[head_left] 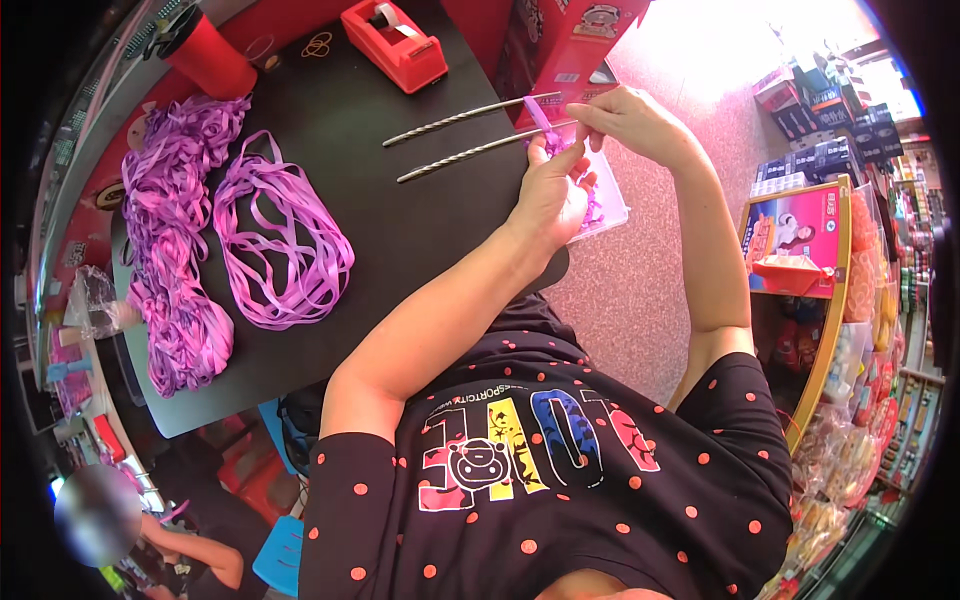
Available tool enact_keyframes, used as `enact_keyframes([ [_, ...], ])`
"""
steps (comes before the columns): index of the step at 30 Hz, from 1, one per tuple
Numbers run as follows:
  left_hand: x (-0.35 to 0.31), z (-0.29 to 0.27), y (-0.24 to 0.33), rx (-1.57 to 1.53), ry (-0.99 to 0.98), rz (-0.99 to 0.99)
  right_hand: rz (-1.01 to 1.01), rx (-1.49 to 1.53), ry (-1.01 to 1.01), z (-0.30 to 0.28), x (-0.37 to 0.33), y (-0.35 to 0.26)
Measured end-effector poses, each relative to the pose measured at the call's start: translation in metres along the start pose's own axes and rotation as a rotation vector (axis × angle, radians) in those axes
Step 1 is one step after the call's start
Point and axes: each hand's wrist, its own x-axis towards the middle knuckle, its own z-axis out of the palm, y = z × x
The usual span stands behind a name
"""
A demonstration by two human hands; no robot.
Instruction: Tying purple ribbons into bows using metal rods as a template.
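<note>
Two twisted silver metal rods (450, 129) stick out side by side over the dark table, near its right edge. A purple ribbon (538, 116) is looped across them near their right ends. My left hand (553, 200) is closed on the ribbon by the lower rod, thumb and fingers pressed together. Close beside it, my right hand (632, 125) pinches with bent fingers at the rods' right ends; what lies in that pinch is too small to make out. Below both hands, a clear plastic box (612, 214) holds small purple pieces, partly hidden by my left hand.
On the dark table (400, 240) lie a loose coil of purple ribbon (335, 255) and a long tangled heap (165, 260). A red tape dispenser (405, 55) and red cup (210, 60) stand at the back. A red carton (565, 50) stands beyond my hands; shelves line the right.
</note>
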Motion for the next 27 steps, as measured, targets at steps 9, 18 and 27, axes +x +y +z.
enact_keyframes([
  [9, 0.001, -0.003, -0.002, 0.051, 0.014, 0.006, 0.042, -0.111, 0.029, 0.008, -0.009, 0.002],
  [18, 0.003, -0.002, -0.002, 0.110, 0.001, 0.043, -0.101, 0.134, 0.470, 0.041, -0.035, 0.045],
  [27, 0.001, -0.004, -0.003, 0.142, 0.025, 0.035, 0.114, 0.648, 0.273, 0.046, -0.038, 0.049],
])
